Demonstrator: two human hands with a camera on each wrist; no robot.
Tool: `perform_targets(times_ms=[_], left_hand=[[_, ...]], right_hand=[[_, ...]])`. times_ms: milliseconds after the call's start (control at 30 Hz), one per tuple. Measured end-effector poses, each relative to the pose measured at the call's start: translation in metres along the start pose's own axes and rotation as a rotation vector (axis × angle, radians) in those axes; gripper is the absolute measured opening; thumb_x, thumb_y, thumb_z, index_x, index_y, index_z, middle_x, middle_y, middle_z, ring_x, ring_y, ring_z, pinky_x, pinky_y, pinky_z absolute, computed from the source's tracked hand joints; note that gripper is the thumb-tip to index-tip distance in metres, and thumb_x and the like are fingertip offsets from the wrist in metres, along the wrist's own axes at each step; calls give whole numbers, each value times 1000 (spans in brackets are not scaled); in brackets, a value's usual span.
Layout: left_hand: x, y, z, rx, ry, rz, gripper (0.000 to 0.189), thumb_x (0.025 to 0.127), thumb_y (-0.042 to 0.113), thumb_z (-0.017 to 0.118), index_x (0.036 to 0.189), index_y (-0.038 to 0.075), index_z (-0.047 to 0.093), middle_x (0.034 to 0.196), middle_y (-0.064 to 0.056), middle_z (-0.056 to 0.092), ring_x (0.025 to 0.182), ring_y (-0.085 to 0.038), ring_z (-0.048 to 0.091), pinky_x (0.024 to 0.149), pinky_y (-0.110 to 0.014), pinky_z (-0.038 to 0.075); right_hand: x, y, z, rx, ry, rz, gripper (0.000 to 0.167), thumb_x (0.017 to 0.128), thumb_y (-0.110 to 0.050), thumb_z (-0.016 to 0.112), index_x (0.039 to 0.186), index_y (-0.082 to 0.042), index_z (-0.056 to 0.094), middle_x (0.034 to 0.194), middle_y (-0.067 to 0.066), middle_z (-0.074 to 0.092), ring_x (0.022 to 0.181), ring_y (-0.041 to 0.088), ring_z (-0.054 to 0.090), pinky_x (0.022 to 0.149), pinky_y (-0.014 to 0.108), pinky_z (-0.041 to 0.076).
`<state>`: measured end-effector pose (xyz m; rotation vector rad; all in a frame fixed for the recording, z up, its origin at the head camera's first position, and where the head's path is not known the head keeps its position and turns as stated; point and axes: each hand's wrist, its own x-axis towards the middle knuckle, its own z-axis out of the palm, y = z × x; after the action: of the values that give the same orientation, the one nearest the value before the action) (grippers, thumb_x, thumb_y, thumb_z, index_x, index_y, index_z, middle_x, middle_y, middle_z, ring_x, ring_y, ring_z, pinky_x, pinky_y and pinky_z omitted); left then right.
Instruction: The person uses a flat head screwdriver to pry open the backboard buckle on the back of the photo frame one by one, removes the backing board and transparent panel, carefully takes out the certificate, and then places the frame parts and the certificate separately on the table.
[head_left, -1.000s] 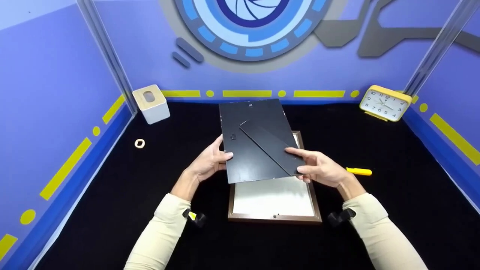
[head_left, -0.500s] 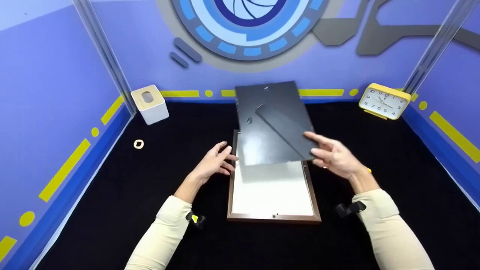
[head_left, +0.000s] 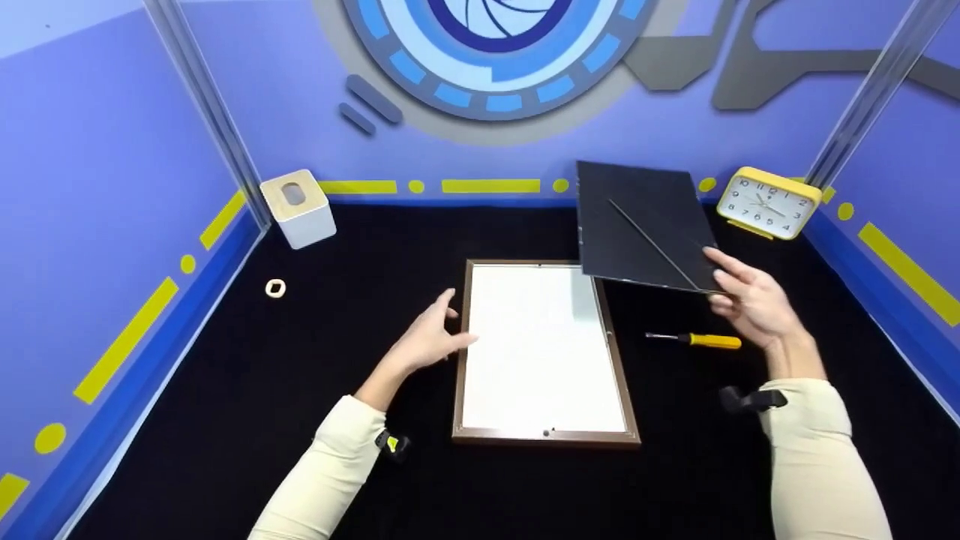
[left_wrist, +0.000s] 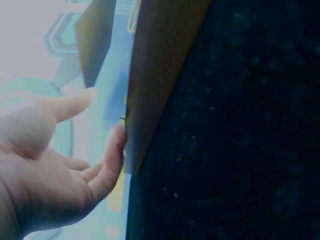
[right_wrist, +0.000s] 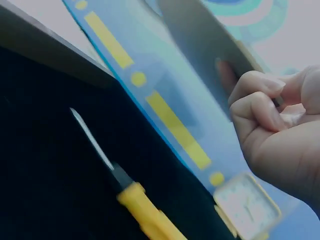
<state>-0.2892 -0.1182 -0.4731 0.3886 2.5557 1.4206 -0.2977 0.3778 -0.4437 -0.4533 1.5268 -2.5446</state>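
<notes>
A brown picture frame (head_left: 460, 375) lies on the black tabletop with a white sheet (head_left: 536, 352) inside it. At its left edge is my left hand (head_left: 427, 335), fingers loosely spread and gripping nothing; in the left wrist view a fingertip (left_wrist: 115, 142) is at the frame's side, contact hard to tell. My right hand (head_left: 761, 304) pinches the lower right corner of the black backing board (head_left: 637, 217), thumb on top. This board, with its diagonal stand flap, is raised and tilted above the table, its lower left corner overlapping the frame's upper right corner in the head view.
A screwdriver (head_left: 712, 341) with a yellow handle lies right of the frame, below the right hand. A yellow alarm clock (head_left: 769, 204) stands at the back right, a tissue box (head_left: 300, 214) at the back left. A small wooden ring (head_left: 275, 295) lies on the left.
My left hand has let go of the backing board and stayed by the frame's left edge. The right hand has carried the board off to the right, uncovering the white sheet and the screwdriver.
</notes>
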Motion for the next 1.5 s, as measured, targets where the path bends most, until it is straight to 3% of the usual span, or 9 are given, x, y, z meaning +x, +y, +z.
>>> perform_targets(times_ms=[200, 500, 667, 833, 1133, 1200, 1300, 1400, 1500], left_hand=[[-4, -4, 2, 122, -111, -7, 113, 80, 25, 84, 161, 4, 7, 157, -28, 26, 63, -18, 62, 65, -31, 54], [-10, -8, -2, 205, -148, 9, 113, 80, 23, 83, 161, 6, 6, 134, -20, 57, 62, -15, 55, 93, -38, 46], [-10, -9, -1, 188, -161, 21, 112, 82, 22, 82, 161, 5, 4, 100, -20, 68, 56, -14, 54, 82, -39, 51], [-9, -10, 1, 186, -176, 13, 112, 82, 22, 81, 160, 4, 5, 126, -23, 61, 58, -14, 54, 93, -40, 47], [-6, -8, 3, 193, -185, 18, 111, 82, 23, 81, 161, 4, 5, 110, -19, 68, 64, -15, 59, 83, -36, 50], [-6, -8, 4, 178, -198, 5, 111, 83, 22, 81, 161, 5, 3, 83, -12, 69, 59, -14, 59, 73, -34, 52], [-6, -8, 4, 165, -208, 4, 111, 83, 21, 80, 161, 6, 2, 68, -3, 64, 57, -13, 58, 67, -30, 50], [-5, -6, 3, 165, -211, 11, 111, 84, 22, 80, 161, 5, 2, 66, 0, 62, 56, -12, 57, 69, -31, 51], [-4, -6, 2, 170, -207, 18, 111, 83, 23, 80, 161, 6, 2, 76, -7, 66, 55, -12, 54, 78, -35, 51]], right_hand=[[-5, 0, -25, 13, 59, 47, 41, 107, -2, 37, 149, -4, 38, 120, 10, 48, 63, 12, 26, 54, 19, 20], [-3, 5, -48, 68, 66, 81, 36, 107, 0, 35, 137, -5, 54, 113, 11, 52, 65, 12, 22, 55, 19, 20], [-6, 2, -59, 19, 67, 111, 37, 107, 0, 34, 134, -8, 59, 104, 10, 53, 63, 13, 22, 54, 21, 18], [-4, -3, -68, -36, 61, 167, 38, 108, -1, 34, 129, -11, 63, 106, 9, 54, 61, 12, 25, 53, 21, 20], [5, -9, -85, -29, 79, 226, 39, 107, 0, 34, 123, -14, 67, 111, 8, 51, 62, 12, 22, 53, 21, 19], [6, -11, -88, -59, 96, 248, 40, 107, 0, 34, 121, -17, 67, 111, 7, 47, 63, 11, 22, 54, 20, 20], [7, -15, -93, -131, 138, 293, 41, 107, 2, 34, 120, -21, 66, 102, 4, 46, 61, 10, 23, 53, 19, 22], [9, -21, -96, -257, 202, 349, 42, 105, 3, 35, 134, -19, 57, 85, -1, 43, 56, 8, 28, 50, 18, 25], [13, -26, -97, -425, 258, 411, 53, 104, 1, 36, 156, -11, 33, 75, -5, 36, 53, 6, 34, 47, 17, 30]])
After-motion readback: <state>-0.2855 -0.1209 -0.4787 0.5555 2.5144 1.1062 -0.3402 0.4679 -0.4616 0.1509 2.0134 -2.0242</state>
